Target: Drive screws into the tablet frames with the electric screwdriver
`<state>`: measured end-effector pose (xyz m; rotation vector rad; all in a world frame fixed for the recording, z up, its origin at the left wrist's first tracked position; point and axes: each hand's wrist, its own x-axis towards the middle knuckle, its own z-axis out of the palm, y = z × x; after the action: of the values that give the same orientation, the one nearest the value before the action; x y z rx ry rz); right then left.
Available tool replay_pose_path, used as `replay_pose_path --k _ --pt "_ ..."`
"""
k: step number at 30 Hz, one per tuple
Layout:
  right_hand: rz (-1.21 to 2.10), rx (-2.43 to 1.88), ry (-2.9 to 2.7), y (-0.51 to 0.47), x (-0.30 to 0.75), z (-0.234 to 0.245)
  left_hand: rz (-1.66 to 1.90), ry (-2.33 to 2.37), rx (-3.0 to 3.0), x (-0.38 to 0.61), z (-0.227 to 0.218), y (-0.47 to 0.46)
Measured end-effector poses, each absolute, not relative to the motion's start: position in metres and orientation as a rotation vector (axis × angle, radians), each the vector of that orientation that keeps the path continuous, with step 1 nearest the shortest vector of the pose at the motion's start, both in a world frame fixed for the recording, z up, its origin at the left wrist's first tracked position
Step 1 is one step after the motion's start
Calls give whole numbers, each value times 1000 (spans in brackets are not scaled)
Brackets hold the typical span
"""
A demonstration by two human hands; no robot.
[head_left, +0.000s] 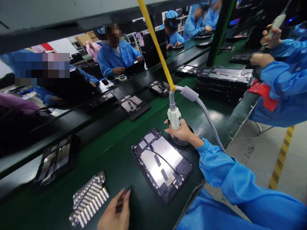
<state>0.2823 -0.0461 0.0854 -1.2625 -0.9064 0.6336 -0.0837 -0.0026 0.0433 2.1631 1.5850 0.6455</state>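
My right hand (183,131) is closed round a white electric screwdriver (174,117), with some fingers stretched past its body. A yellow strap (158,44) and a grey cable (206,111) meet at the tool's top. Just under that hand sits a round black dish (181,141), partly covered. An opened tablet (174,153) lies face down on the green bench, its silver inside and a black cable showing. At the bottom, my left hand (116,210) pinches something small and dark, too hidden to name. Left of it lie flat silver-striped pieces (90,199) in a pile.
More opened tablets (133,107) lie along the conveyor, with another (55,159) at the left. A tablet stack (223,80) stands at the back right, beside a co-worker's blue sleeve (283,76). A green post (219,35) rises behind. Other workers sit across the line.
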Motion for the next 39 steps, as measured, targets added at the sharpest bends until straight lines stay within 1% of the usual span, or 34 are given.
replay_pose_path --k 5,8,10,13,19,23,28,32,39 --pt "548 -1097 -906 -53 260 112 581 1241 2309 -17 54 -23" --pt "637 -1031 -1006 -53 230 134 546 1146 2293 -5 53 -32" --pt "737 -1044 -1092 -48 208 140 633 1176 2202 -7 51 -35" --pt "815 -1094 -1162 -31 182 134 800 1231 2068 -18 48 -34" --pt "821 -1193 -1129 -9 174 109 1042 1288 1853 -36 42 -28" --pt "817 -1188 -1122 -10 174 113 1063 1336 1643 -36 39 -27" --pt "774 -1088 -1100 -4 164 120 1086 1341 1584 -35 35 -27" --pt "841 -1057 -1122 10 153 112 1089 1312 1505 -35 31 -28" --pt "797 -1090 -1133 17 150 99 1117 1265 1481 -36 28 -28"
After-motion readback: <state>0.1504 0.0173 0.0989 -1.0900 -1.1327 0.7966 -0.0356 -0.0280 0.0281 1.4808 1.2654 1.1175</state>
